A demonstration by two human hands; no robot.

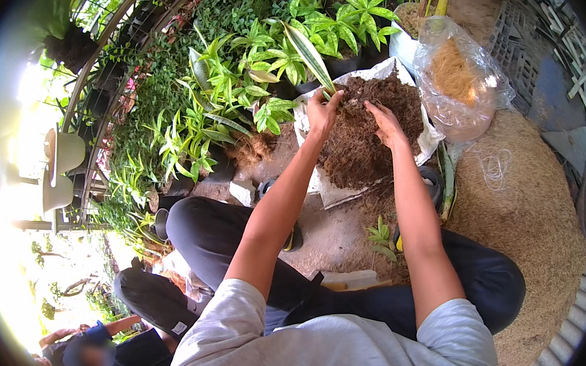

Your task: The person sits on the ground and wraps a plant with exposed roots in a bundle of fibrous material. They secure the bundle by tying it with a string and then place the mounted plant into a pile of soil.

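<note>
My left hand point(323, 113) grips the base of a snake plant leaf point(308, 54), which is green with pale yellow edges and points up and away to the left. Just below the leaf lies a heap of dark brown fibrous potting mix point(354, 150), spread on a white woven sack point(337, 194). On the right side of the heap rests my right hand point(388, 127), palm turned inward and fingers apart, touching the loose fibres. The lower end of the leaf is partly hidden by my left fingers.
Leafy potted plants point(267, 108) crowd the far left. A clear plastic bag of coconut fibre point(454, 82) stands right of the sack. White string point(496, 169) lies on a grainy brown mound point(520, 223). A small seedling point(382, 238) is between my legs. Another person point(137, 357) sits at lower left.
</note>
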